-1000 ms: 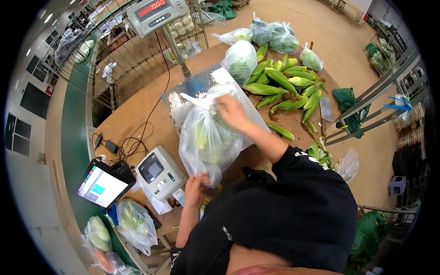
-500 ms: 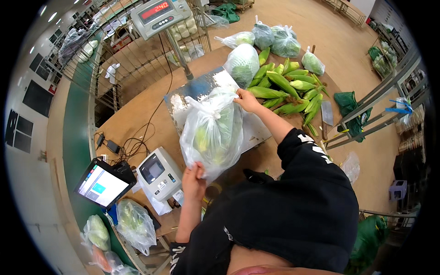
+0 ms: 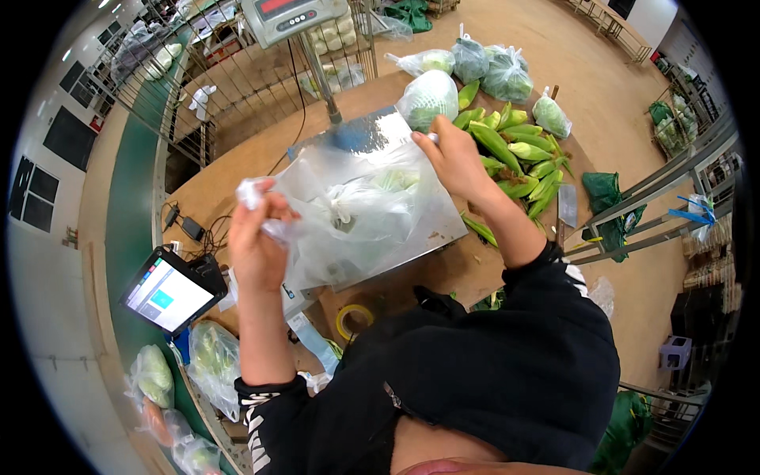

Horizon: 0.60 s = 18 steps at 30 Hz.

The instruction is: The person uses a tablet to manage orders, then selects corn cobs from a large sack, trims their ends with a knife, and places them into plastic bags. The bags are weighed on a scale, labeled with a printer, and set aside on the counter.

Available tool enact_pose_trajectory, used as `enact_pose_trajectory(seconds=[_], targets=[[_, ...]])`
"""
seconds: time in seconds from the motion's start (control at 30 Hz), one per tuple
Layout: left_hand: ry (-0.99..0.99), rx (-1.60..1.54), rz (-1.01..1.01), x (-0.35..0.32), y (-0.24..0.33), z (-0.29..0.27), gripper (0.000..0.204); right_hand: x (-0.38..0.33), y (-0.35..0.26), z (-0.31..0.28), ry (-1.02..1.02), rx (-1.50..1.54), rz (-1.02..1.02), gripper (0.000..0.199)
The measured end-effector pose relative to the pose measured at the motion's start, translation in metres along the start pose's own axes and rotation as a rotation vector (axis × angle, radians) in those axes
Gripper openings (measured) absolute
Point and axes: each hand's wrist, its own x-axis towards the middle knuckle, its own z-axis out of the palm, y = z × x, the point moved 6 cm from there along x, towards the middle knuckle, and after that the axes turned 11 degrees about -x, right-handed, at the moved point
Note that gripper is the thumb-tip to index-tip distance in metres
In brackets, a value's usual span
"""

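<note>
A clear plastic bag (image 3: 317, 253) lies over the metal scale platform (image 3: 434, 226), spread wide between my hands. A white twisted knot shows in its middle, and pale green vegetables (image 3: 396, 179) show through the film. Whether the knot belongs to this bag or to one inside it, I cannot tell. Closed on a bunched white end of the plastic, my left hand (image 3: 259, 237) is raised at the bag's left. My right hand (image 3: 455, 158) pinches the bag's far right edge, beside a pile of corn cobs in green husks (image 3: 514, 154).
Beyond the platform rises the scale's display (image 3: 289, 17) on a metal post. Left stand a lit screen (image 3: 172, 299) and bagged vegetables (image 3: 214, 360); a printer is mostly hidden. A yellow tape roll (image 3: 354, 321) lies near me. A cleaver (image 3: 567, 207) rests right of the corn.
My left hand has gone from the bag's near side up to its left end. My right hand has lifted its edge. The bag, upright and bundled before, is now pulled wide.
</note>
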Motion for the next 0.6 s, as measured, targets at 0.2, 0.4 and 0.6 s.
enact_pose_trajectory(seconds=[0.2,0.4,0.6], targets=[[-0.070,0.098,-0.279,0.021,-0.055,0.058,0.027,-0.070,0.034,0.001,-0.068,1.134,0.169,0.011],[-0.191,0.479,-0.114,0.002,-0.178,0.127,0.033,-0.063,-0.029,-0.022,-0.177,0.795,-0.304,0.016],[-0.109,-0.034,-0.782,-0.003,-0.212,0.075,0.029,-0.065,-0.002,-0.040,-0.491,0.345,-0.453,0.036]])
